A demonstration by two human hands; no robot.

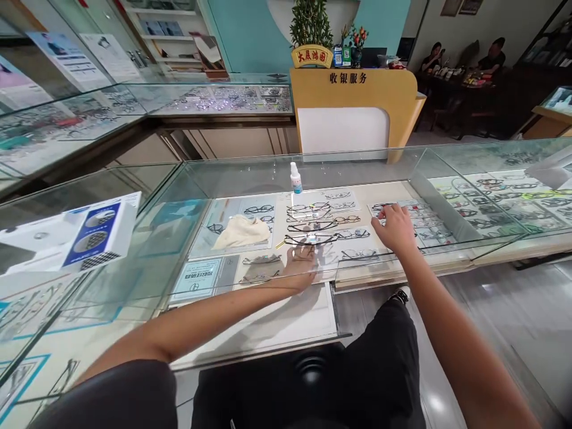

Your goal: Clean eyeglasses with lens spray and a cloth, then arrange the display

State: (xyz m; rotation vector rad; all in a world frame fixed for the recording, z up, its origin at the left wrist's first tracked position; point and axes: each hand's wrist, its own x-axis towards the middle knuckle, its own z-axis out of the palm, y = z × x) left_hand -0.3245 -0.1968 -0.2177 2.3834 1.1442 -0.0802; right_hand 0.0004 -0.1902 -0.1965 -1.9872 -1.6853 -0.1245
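Observation:
My left hand [302,264] reaches into the glass display case, its fingers just below a dark-framed pair of glasses [311,239]; the glass edge crosses it, and whether the fingers grip anything is unclear. More pairs lie in a column behind that one. My right hand [394,226], fingers curled down, is over the left side of a tray of glasses [429,225]; what its fingertips hold, if anything, is too small to tell. A cream cloth [242,232] lies left of the glasses. Behind them a white spray bottle [295,179] stands upright.
Glass panel edges [313,156] run around the case. A white and blue box [96,233] sits on the glass at left. An open drawer [268,325] is below my left forearm. Beyond stands a yellow counter [353,95]; two people sit at the back right.

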